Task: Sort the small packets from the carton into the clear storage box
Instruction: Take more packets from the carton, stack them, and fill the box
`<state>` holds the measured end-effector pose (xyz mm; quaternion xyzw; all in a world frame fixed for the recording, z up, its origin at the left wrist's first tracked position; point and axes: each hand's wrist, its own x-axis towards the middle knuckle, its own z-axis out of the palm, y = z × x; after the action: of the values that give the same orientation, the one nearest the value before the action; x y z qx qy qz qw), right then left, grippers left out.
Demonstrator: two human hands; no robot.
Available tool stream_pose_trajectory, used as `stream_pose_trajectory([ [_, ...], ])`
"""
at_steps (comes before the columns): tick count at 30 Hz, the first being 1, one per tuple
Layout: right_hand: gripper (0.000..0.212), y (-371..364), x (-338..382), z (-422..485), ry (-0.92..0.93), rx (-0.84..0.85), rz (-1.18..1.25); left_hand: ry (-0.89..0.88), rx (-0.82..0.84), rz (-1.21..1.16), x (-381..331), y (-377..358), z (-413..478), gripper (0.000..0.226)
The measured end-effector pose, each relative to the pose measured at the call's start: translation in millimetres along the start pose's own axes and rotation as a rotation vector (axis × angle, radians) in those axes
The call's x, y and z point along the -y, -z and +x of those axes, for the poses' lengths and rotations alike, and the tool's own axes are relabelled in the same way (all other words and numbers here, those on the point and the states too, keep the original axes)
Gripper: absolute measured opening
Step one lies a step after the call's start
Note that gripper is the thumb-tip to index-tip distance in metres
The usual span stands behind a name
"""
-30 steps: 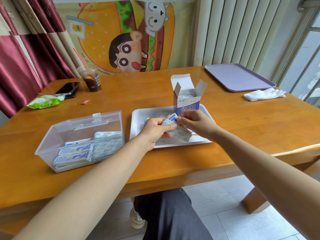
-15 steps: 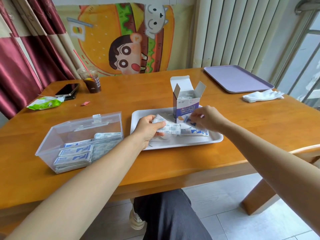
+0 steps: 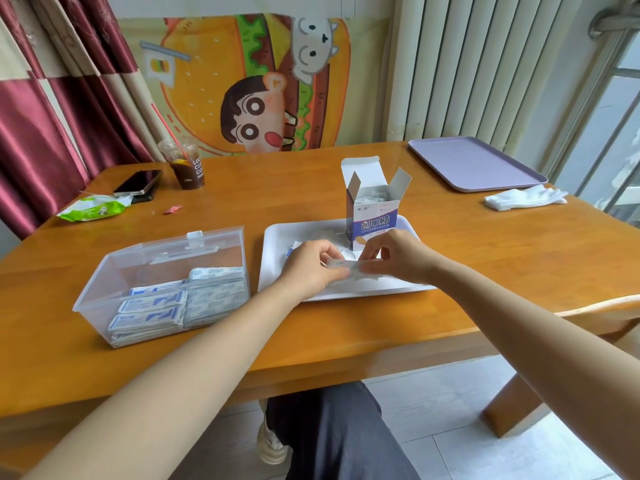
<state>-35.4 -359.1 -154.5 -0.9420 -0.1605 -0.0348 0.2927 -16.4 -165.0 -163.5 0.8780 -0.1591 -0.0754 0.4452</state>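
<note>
White tray (image 3: 273,244) near the tabletop's (image 3: 485,258) front edge: left hand (image 3: 313,268) and right hand (image 3: 394,259), apart moments ago, now meet, both pinching a blurred packet (image 3: 346,265) before the open carton (image 3: 372,220). The half-filled clear box (image 3: 166,258) at the left probably takes it next.

My bare forearms reach forward and converge. My left hand (image 3: 311,268) and right hand (image 3: 394,258) meet fingertip to fingertip, fingers curled, pinching blurred packets (image 3: 348,265) between them.

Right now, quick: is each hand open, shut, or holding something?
Left hand: grips one end of the blurred packets over the white tray.
Right hand: pinches the other end of them.
</note>
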Motion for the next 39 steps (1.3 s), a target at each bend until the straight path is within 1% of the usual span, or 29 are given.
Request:
stream_pose_trajectory([
  [2,0.01,-4.7,-1.3,-3.9,-0.028,0.062,-0.049,-0.063,-0.051,0.238,2.6,1.4,-2.4,0.017],
  [4,0.013,-10.4,-5.0,-6.2,-0.057,0.094,-0.101,-0.107,-0.07,0.337,3.6,0.9,-5.8,0.012],
  [6,0.014,-12.5,-6.5,-6.7,-0.073,0.076,-0.087,-0.135,-0.069,0.391,5.2,-1.0,-6.8,0.008],
  [11,0.008,-12.7,-6.5,-7.6,-0.083,0.123,-0.075,-0.122,0.009,0.43,4.5,-0.6,-9.8,0.017],
  [14,0.006,-9.3,-6.6,-6.4,-0.07,0.083,-0.058,-0.134,0.031,0.456,0.1,2.9,-12.0,0.018],
  [19,0.007,3.8,9.0,1.8,-0.045,-0.034,0.043,-0.192,-0.036,0.48,-24.1,29.2,-14.6,0.02],
  [22,0.008,11.6,34.2,13.7,-0.041,-0.056,0.222,-0.211,-0.072,0.493,-38.6,62.5,-19.5,0.019],
  [25,0.011,8.5,64.2,32.6,0.025,-0.092,0.336,-0.157,-0.097,0.516,-39.7,102.0,-26.9,0.017],
  [28,0.008,-8.1,97.4,55.1,0.07,-0.092,0.408,-0.018,-0.066,0.484,-25.1,141.7,-39.0,0.015],
  [30,0.008,-24.0,118.4,70.6,0.079,-0.055,0.406,0.059,-0.045,0.502,-9.3,162.2,-46.0,0.018],
  [32,0.008,-39.4,133.9,83.7,0.089,-0.038,0.362,0.086,-0.085,0.548,5.6,173.6,-50.0,0.017],
  [34,0.01,-54.1,145.7,95.5,0.093,-0.034,0.331,0.076,-0.137,0.476,17.0,180.2,-52.2,0.008],
  [35,0.013,-60.7,149.4,100.6,0.097,-0.029,0.317,0.067,-0.143,0.45,21.7,182.6,-52.3,0.008],
  [37,0.014,-68.8,151.8,105.5,0.098,-0.006,0.284,0.077,-0.098,0.446,28.3,184.5,-50.7,0.01],
  [39,0.008,-70.9,150.9,105.1,0.111,0.035,0.248,0.131,0.0,0.426,34.5,184.9,-47.0,0.007],
])
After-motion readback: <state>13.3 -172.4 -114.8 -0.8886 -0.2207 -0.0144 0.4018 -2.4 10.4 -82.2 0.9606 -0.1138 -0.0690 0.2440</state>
